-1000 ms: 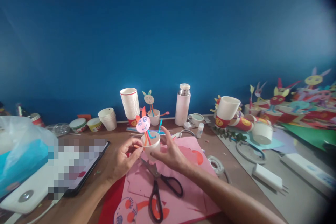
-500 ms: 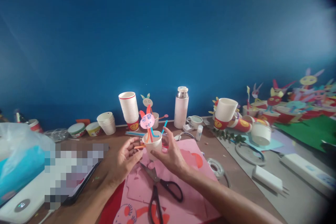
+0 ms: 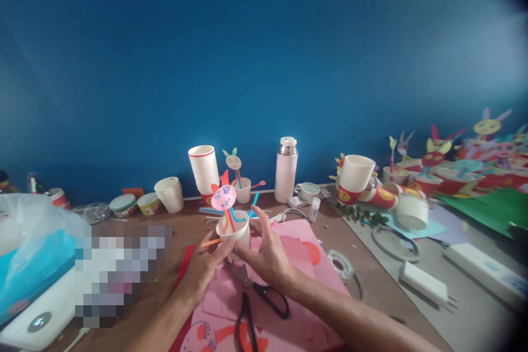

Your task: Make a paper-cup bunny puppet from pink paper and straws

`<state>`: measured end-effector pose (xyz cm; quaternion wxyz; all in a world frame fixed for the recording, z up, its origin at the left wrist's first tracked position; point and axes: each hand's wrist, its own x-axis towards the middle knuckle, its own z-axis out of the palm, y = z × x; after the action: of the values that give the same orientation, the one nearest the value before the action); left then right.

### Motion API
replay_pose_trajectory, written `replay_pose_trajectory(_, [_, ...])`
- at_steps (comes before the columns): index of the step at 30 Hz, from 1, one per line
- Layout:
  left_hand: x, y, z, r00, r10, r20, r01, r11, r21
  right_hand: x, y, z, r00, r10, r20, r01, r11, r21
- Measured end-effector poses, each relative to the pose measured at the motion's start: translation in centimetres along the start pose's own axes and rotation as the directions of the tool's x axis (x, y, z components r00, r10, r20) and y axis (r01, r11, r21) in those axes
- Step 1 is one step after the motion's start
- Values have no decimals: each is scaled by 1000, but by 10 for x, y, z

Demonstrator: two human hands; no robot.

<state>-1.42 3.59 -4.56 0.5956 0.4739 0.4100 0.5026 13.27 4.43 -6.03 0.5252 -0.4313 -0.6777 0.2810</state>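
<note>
A white paper cup [image 3: 237, 234] sits between my two hands, tilted slightly. My left hand [image 3: 208, 264] closes on its left side, thumb against the front of the cup. From the right, my right hand [image 3: 264, 253] wraps it, thumb at the front and fingers behind. A pink paper face [image 3: 224, 197] with red ears and a drawn expression rises from the cup on bent orange, red and blue straws. An orange straw [image 3: 211, 242] pokes out on the left and a blue straw [image 3: 254, 203] on the right. Black-handled scissors [image 3: 247, 286] lie open below, on pink paper [image 3: 289, 297].
Behind stand stacked paper cups [image 3: 204, 168], a similar cup figure [image 3: 242, 190] and a white thermos [image 3: 286, 170]. Clear tape [image 3: 340, 264] lies at right, near a white charger [image 3: 424, 283]. Many cup figures [image 3: 433, 168] crowd the far right. A plastic bag [image 3: 37, 231] is left.
My left hand has come in from beside the cup and now grips it. The cup and its face have shifted a little left and lower, the face tilting left.
</note>
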Motion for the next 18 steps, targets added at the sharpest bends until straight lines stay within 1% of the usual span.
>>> replay_pose_trajectory(3, [2, 0, -6, 998, -68, 1, 68, 991, -112, 0, -2, -2, 999, -11, 34, 10, 1000, 17])
replay_pose_trajectory(5, [4, 1, -10, 997, -82, -6, 80, 982, -170, 1, -1, -3, 999, -21, 46, 18, 999, 49])
replay_pose_trajectory(8, [6, 1, -15, 996, -84, -1, 81, 967, -243, 2, 1, -4, 999, -41, 26, 38, 993, 111])
replay_pose_trajectory(11, [8, 1, -19, 994, -112, 14, 112, 956, -271, 3, 3, -6, 1000, -29, -3, 29, 990, 141])
replay_pose_trajectory(15, [8, 3, -20, 996, -69, 64, 86, 946, -312, 3, 2, -6, 999, 29, 35, -34, 990, 139])
replay_pose_trajectory(18, [7, 3, -20, 995, -60, 74, 81, 944, -320, 3, 3, -4, 997, 22, 72, -31, 992, 122])
